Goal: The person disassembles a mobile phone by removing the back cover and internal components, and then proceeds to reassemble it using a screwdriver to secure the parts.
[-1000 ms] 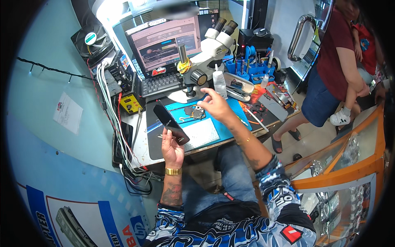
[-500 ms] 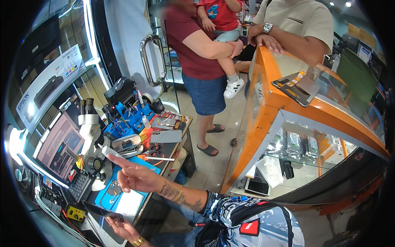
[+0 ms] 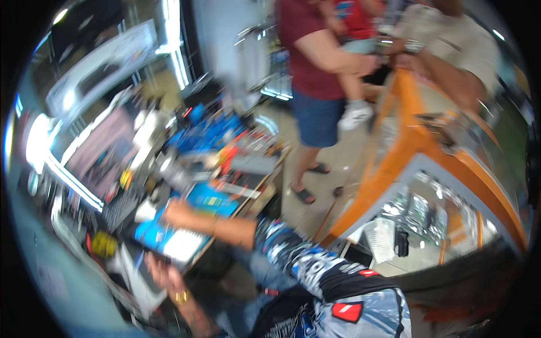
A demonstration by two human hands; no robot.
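Repair shop interior, heavily motion-blurred; a crowded counter (image 3: 265,186) at left, an orange-framed glass display case (image 3: 417,141) at right, tiled floor between.

Right hand (image 3: 176,213): reaches out over the blue work mat (image 3: 205,198) on the counter, forearm extended from a patterned blue-and-white sleeve (image 3: 315,265). Blur hides the fingers; whether this grip is released or clenched, and whether it holds anything, cannot be told.

Left hand (image 3: 160,271): lower left, near the counter's front edge, a gold bracelet (image 3: 181,297) at the wrist. It is smeared; a dark shape seems to lie against it, but its grip and any contents cannot be made out.

Work mat: blue with a pale patch near the front; small items on it are indistinct.

Behind the mat: a microscope (image 3: 163,163), pale and blurred; a monitor (image 3: 104,149) tilted at left; a dark keyboard (image 3: 121,205) below it; a yellow device (image 3: 104,243) near the counter's left end; blue tool racks (image 3: 217,132) and red-handled tools farther back, outlines uncertain.

Beyond: a person in a maroon shirt (image 3: 307,50) and blue shorts stands on the floor, carrying a child, partly cut off at the top edge. Another person in a beige shirt (image 3: 456,39) leans an arm on the display case; head out of frame.
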